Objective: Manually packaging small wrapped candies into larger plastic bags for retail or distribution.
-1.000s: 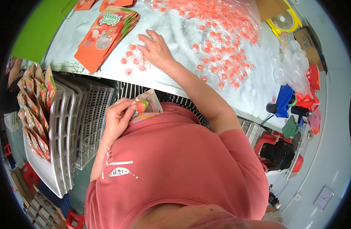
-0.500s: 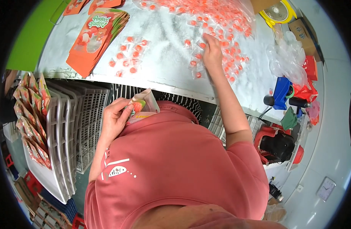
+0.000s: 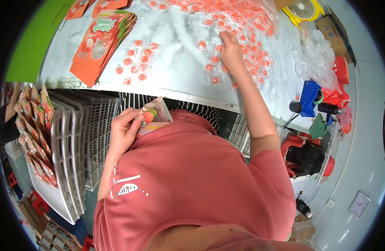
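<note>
In my left hand (image 3: 124,127) is a small candy pouch (image 3: 150,118), pinched between thumb and fingers at its side. The pouch is held low, between the table edge and my shirt, and its mouth gapes. My right hand (image 3: 232,52) reaches over the table among the loose wrapped candies (image 3: 256,52), orange-red balls in clear wrappers. Its fingers stretch forward, slightly bent, with the tips down near the candies; no candy shows in them. A separate small group of wrapped candies (image 3: 134,69) lies left of it on the table (image 3: 171,54).
A stack of flat red pouches (image 3: 95,46) lies at the table's left. Filled pouches (image 3: 33,134) rest on white crates (image 3: 71,154) at lower left. At the right are a yellow fan (image 3: 302,10), clear plastic bags (image 3: 314,56) and a blue tape dispenser (image 3: 309,98).
My right hand has shifted slightly farther over the candies. My left hand keeps its grip on the pouch. The whole view has moved a little.
</note>
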Action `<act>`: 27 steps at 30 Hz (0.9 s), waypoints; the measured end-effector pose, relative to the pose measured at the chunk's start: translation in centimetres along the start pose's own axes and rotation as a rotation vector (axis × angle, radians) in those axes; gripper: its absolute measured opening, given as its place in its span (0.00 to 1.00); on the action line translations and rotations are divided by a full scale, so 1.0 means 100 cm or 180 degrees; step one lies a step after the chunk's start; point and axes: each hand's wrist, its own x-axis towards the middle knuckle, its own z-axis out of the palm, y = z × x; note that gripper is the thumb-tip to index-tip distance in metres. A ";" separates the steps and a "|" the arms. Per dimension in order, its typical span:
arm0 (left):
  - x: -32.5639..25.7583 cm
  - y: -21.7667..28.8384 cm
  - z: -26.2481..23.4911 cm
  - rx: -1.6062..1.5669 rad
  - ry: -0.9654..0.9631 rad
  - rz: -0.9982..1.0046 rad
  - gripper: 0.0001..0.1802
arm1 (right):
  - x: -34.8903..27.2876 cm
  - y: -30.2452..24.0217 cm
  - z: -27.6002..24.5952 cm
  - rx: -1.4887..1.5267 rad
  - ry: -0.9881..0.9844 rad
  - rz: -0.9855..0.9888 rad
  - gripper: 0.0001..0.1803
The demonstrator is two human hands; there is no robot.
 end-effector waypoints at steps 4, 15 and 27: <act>-0.001 -0.003 0.001 -0.0027 0.0042 0.0002 0.06 | -0.003 -0.018 0.006 0.0011 -0.0205 -0.0231 0.22; 0.000 -0.006 0.002 0.0082 0.0117 0.0351 0.08 | 0.014 -0.020 -0.011 -0.0070 -0.0363 0.0522 0.23; -0.005 -0.004 0.002 0.0125 0.0110 0.0222 0.09 | 0.061 -0.016 0.026 -0.0276 -0.0328 -0.0223 0.22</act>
